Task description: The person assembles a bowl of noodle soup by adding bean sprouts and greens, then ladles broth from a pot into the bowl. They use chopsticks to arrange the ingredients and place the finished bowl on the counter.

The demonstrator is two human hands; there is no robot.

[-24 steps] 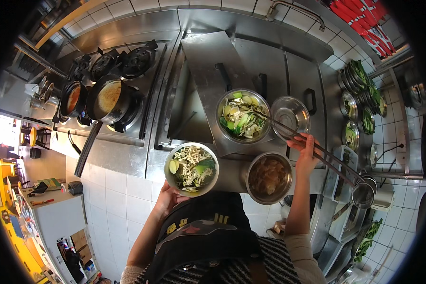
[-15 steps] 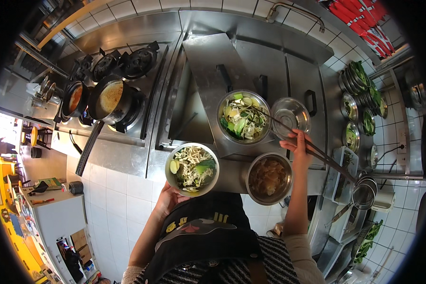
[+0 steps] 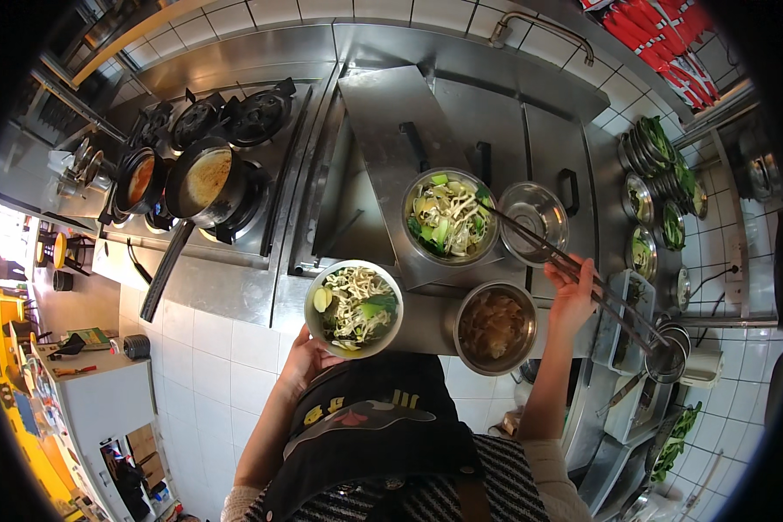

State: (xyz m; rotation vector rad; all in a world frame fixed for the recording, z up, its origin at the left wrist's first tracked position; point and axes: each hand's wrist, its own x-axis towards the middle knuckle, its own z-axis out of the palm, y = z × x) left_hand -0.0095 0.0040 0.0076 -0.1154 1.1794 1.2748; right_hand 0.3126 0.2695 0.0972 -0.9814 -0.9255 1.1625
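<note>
My left hand [image 3: 302, 358] is closed on the rim and underside of a bowl [image 3: 311, 328], which it holds up at the counter's near edge. In that bowl lie pale mushrooms, green leaves and yellowish slices. My right hand [image 3: 572, 292] grips long dark chopsticks [image 3: 544, 247]. Their tips reach the right rim of a metal bowl [image 3: 406, 235] filled with similar mushrooms and greens. To the right of that one, a shiny bowl [image 3: 555, 250] has nothing visible in it. Nearer to me, another metal bowl [image 3: 460, 347] contains brownish translucent pieces.
Two pans, one a dark long-handled pan [image 3: 174, 204], sit on the stove [image 3: 270, 187] at the left. Bowls of greens [image 3: 642, 248] line the right side. A wire strainer [image 3: 667, 358] lies at the right, and a faucet [image 3: 539, 24] is at the back.
My right hand has moved right and slightly nearer, drawing the chopsticks' tips from the middle of the mushroom-and-greens bowl to its right rim. My left hand stays about where it was.
</note>
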